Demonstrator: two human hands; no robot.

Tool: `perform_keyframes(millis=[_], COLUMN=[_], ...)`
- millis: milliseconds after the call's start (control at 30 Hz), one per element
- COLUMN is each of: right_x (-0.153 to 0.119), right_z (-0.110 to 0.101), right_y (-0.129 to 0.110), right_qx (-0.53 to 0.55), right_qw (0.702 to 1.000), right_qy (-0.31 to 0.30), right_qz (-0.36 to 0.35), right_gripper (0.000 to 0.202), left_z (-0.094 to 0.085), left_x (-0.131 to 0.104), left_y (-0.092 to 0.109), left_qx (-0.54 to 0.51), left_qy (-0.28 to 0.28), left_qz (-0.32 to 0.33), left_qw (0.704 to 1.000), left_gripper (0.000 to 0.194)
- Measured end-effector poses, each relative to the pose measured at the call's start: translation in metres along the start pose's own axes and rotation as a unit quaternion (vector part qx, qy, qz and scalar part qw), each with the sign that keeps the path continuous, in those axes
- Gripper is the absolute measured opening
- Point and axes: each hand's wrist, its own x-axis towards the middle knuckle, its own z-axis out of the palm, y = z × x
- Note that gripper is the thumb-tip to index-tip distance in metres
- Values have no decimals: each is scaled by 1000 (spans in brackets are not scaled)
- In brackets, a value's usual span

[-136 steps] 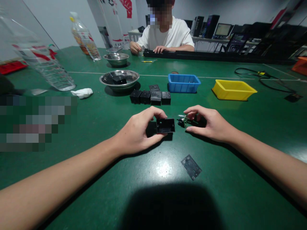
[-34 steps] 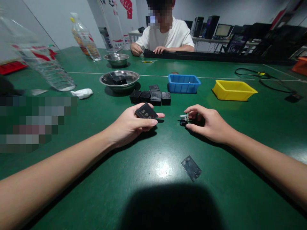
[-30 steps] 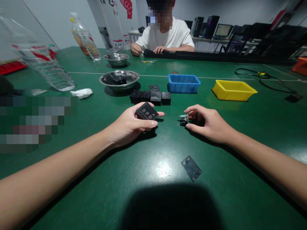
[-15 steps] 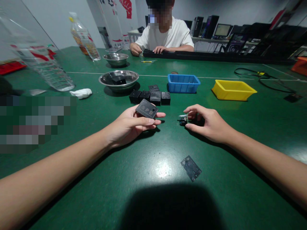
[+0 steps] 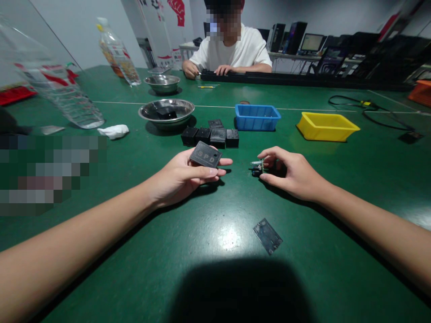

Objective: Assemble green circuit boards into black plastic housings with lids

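A black case marked "SPD" (image 5: 205,154) lies tilted in my left hand (image 5: 183,177), the thumb over its near edge and the fingers under it. To the right, my right hand (image 5: 291,172) pinches a small green circuit board with dark and clear parts (image 5: 258,168) between thumb and fingers, just at the table surface. Nearer to me, a flat black cover plate (image 5: 268,236) rests on the green table (image 5: 202,237). Several black cases (image 5: 217,136) stand grouped beyond my left hand.
Two metal bowls (image 5: 166,121) stand at the back left, the nearer holding a black part. Behind my right hand are a blue bin (image 5: 257,119) and a yellow bin (image 5: 327,128). Bottles (image 5: 67,94) and a white tissue (image 5: 114,131) are left; a person (image 5: 232,49) sits opposite.
The black case in my left hand has tilted slightly, its far edge a little lower. My right hand and the circuit board look nearly unchanged.
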Motion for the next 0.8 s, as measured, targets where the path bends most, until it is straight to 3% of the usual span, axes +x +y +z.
perform_keyframes(millis=[800], right_x=[0], right_z=[-1], right_y=[0], right_qx=[-3], right_qw=[1000], right_qy=[-1], right_qz=[0], right_gripper=[34], left_z=[-4], left_x=[2], left_y=[-3], left_qx=[0], left_qy=[-27], left_qz=[11], left_qw=[1000], left_gripper=[57])
